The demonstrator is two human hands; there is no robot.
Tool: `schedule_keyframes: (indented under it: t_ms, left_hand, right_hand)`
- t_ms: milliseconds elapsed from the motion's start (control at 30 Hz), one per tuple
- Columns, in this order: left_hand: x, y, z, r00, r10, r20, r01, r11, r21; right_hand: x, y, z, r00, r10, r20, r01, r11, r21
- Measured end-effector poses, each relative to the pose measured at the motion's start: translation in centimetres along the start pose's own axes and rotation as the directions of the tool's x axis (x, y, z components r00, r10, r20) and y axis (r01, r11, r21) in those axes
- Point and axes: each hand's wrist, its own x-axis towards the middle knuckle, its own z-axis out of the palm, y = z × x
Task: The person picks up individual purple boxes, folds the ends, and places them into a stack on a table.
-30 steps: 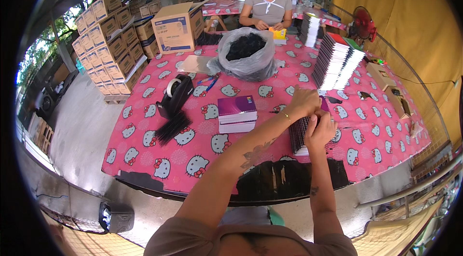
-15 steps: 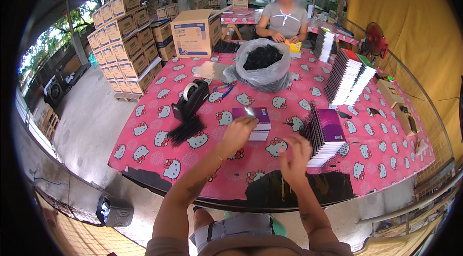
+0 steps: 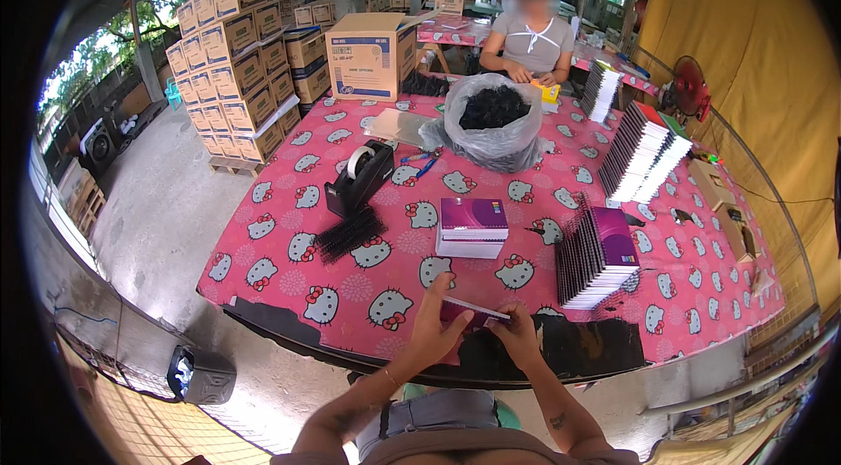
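Note:
Over the near table edge, a thin purple-covered notebook (image 3: 469,314) is held between my two hands. My left hand (image 3: 435,329) grips its left side, thumb raised along the cover. At its right end, the fingers of my right hand (image 3: 519,335) are closed on the edge. Just beyond lies a short stack of purple notebooks (image 3: 473,218) with white page edges. To the right leans a taller stack of purple notebooks (image 3: 604,259) with black spiral bindings. Loose black spiral coils (image 3: 350,234) lie at left beside a black tape dispenser (image 3: 361,178).
A clear plastic bag (image 3: 495,145) of black coils stands mid-table, with scissors (image 3: 427,165) nearby. Across the table a person (image 3: 533,35) handles a yellow item. More notebook stacks (image 3: 635,154) stand at right, a cardboard box (image 3: 363,62) at far left. The pink cloth (image 3: 377,281) is torn along the near edge.
My left hand has come back from the short stack toward me with a notebook. My right hand has moved in and down to take its other end. The view has shifted slightly.

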Motion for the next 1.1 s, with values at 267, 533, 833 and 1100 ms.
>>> schedule_keyframes:
  t_ms: [267,533,833,1100]
  left_hand:
    - [4.2,-12.6,-7.3,0.986,0.162,0.049,-0.166,0.868,0.467]
    - [8.7,-17.1,-13.5,0.993,0.078,0.084,-0.11,0.456,0.883]
    - [6.3,-11.1,-10.8,0.99,-0.143,0.017,0.093,0.726,0.682]
    - [-3.7,-5.4,-0.8,0.906,-0.365,0.215,0.418,0.854,-0.311]
  right_hand:
    - [0.3,-2.1,-0.6,0.993,0.069,0.101,-0.049,0.982,-0.181]
    - [0.3,-2.2,-0.4,0.981,0.121,0.151,-0.103,0.987,-0.12]
    - [0.2,-3.2,0.0,0.983,0.13,0.131,-0.122,0.99,-0.065]
    - [0.3,-1.3,-0.4,0.984,0.124,0.13,-0.114,0.99,-0.087]
